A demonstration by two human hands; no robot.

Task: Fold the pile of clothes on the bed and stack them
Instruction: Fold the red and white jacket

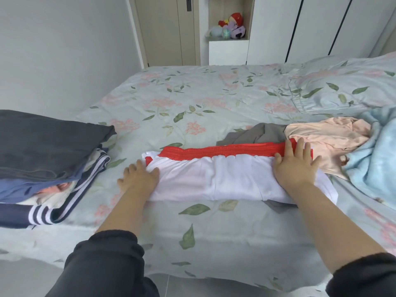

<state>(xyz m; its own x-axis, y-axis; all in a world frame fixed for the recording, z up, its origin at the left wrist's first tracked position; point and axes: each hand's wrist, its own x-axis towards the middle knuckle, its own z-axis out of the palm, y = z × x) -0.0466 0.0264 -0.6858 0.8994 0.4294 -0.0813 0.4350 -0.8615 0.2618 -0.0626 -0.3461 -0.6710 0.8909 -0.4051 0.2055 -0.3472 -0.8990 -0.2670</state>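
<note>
A white garment with a red waistband [216,179] lies folded in a long strip across the near part of the bed [192,99]. My left hand [139,176] rests flat on its left end, fingers spread. At the right end, my right hand [296,163] presses flat on it, fingertips reaching the red band. A stack of folded clothes [49,159] sits at the left, a dark grey piece on top and a navy striped one at the bottom. Behind the white garment lie a loose grey garment [257,132] and a peach garment [327,136].
A light blue fluffy blanket [377,159] is bunched at the right edge. A floral pillow [347,86] lies at the back right. A wall runs along the bed's left side, and a door, a shelf of plush toys [231,26] and wardrobes stand beyond.
</note>
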